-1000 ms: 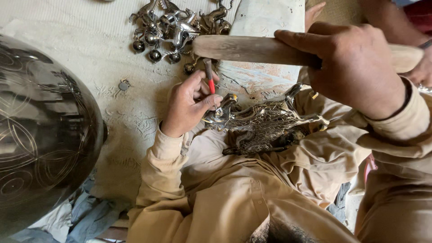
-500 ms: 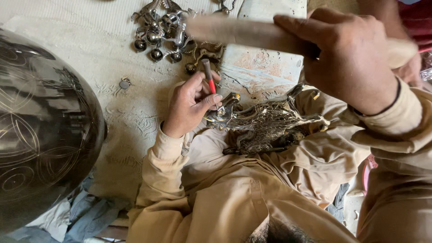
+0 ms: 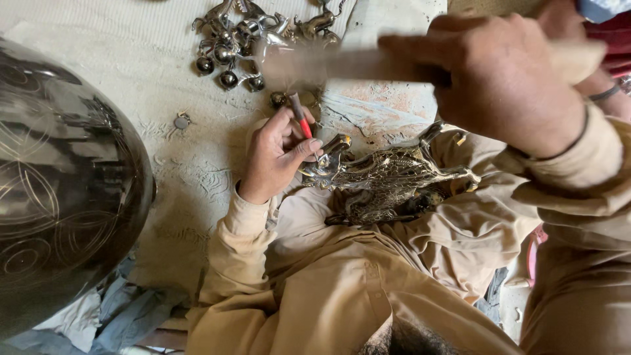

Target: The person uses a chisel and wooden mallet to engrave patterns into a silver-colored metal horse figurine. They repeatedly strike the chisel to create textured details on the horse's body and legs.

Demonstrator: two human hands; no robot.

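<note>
The left hand (image 3: 279, 156) pinches a slim punch with a red band (image 3: 300, 119) between thumb and fingertips, its tip set down near the head end of a brass animal figure (image 3: 388, 174) that lies across the person's lap. The right hand (image 3: 506, 82) is clenched around a pale wooden mallet (image 3: 342, 66), raised above the work and blurred, so I'd say it is mid-swing.

From where I stand, doing this stroke well looks to depend on the left hand more than the right. The punch wants to stand firm on its spot, fingers clear of the top, with the heel of the hand braced against the figure or the knee so the tip does not skate on the curved metal. The mallet should land square on the punch's end; a glancing blow would likely scar the relief or catch a finger. The figure rests only on folded tan cloth over the legs, so light, even taps seem wiser than heavy ones.

Beyond the left hand, a heap of small cast metal pieces (image 3: 253, 43) with round ends lies on the pale worn ground cloth (image 3: 131, 79), and a small disc (image 3: 181, 121) sits apart from them. At the far left a large dark engraved metal bowl (image 3: 62, 190) bulges into view, circles scratched into its side, well apart from the hands.
</note>
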